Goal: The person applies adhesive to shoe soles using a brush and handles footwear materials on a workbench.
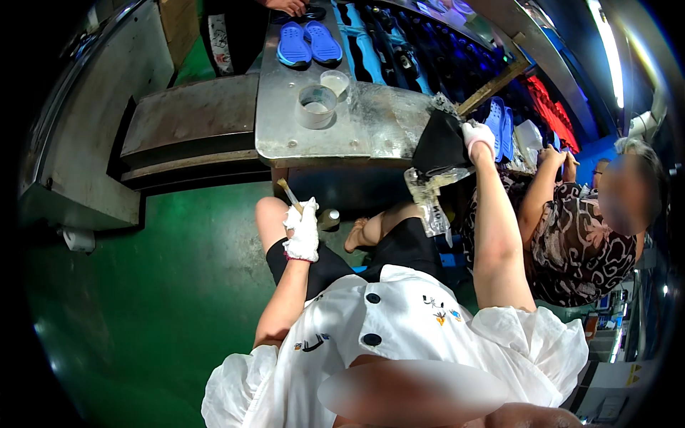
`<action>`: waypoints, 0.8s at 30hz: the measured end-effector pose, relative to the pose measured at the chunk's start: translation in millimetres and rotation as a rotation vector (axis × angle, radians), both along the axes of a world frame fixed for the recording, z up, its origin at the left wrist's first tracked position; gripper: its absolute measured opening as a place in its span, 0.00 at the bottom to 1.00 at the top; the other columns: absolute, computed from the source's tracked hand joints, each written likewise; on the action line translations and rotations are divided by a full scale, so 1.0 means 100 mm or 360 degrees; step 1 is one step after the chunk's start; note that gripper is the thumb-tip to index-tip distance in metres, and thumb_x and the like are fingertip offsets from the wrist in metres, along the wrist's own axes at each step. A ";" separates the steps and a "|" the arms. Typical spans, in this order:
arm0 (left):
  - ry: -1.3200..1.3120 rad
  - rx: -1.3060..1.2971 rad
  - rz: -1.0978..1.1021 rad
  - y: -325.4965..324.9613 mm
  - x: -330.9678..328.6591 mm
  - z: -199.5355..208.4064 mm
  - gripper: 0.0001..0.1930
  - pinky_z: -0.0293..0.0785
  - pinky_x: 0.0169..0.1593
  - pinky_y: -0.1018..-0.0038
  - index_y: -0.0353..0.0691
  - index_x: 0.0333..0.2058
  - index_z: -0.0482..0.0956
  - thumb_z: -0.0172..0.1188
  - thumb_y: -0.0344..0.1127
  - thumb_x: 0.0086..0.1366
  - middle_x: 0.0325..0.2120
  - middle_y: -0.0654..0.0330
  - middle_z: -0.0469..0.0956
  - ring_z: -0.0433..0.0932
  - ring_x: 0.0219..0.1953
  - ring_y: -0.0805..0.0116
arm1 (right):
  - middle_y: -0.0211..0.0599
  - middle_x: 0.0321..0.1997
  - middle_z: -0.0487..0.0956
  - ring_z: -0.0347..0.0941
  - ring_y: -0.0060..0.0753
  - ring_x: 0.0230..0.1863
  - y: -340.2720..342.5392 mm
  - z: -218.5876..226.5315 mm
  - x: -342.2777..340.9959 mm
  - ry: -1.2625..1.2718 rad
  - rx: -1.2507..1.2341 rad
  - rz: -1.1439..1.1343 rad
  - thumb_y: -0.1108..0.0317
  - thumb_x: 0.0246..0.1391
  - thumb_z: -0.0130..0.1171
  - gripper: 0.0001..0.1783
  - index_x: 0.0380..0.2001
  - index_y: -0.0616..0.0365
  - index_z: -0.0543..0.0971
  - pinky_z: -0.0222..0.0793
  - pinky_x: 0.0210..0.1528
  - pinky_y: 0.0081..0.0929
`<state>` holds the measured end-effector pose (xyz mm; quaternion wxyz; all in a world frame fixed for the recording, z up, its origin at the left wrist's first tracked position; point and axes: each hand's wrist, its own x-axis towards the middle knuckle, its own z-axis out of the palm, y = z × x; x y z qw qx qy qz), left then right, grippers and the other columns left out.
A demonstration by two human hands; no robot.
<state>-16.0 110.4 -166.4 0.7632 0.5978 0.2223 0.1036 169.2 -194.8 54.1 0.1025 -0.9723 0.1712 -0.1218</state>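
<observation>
My left hand (303, 230), in a white glove, is closed around a brush (289, 191) with a wooden handle, its bristles up. It hangs above my left knee, apart from the table. My right arm stretches out to the table's right end. There my gloved right hand (479, 137) is against the edge of a black sheet-like piece (439, 143), just left of a pair of blue perforated soles (499, 127). Its fingers are mostly hidden. A clear tub (317, 107) and a smaller cup with whitish contents (335, 83) stand on the metal table (285, 139).
Another pair of blue shoes (309, 44) lies farther back on the table, near another person's hand (287, 6). Black and blue parts (389, 46) line the conveyor behind. A co-worker (571, 228) sits close at my right. Crumpled plastic (428, 200) hangs off the table edge.
</observation>
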 end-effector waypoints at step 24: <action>0.0081 0.0608 -0.0284 0.06 -0.29 -0.04 0.16 0.61 0.24 0.67 0.36 0.21 0.73 0.52 0.42 0.62 0.14 0.58 0.69 0.67 0.18 0.67 | 0.39 0.29 0.76 0.64 0.29 0.27 -0.12 -0.78 -0.70 -0.0810 0.1497 -0.0201 0.55 0.50 0.53 0.22 0.33 0.68 0.77 0.62 0.34 0.30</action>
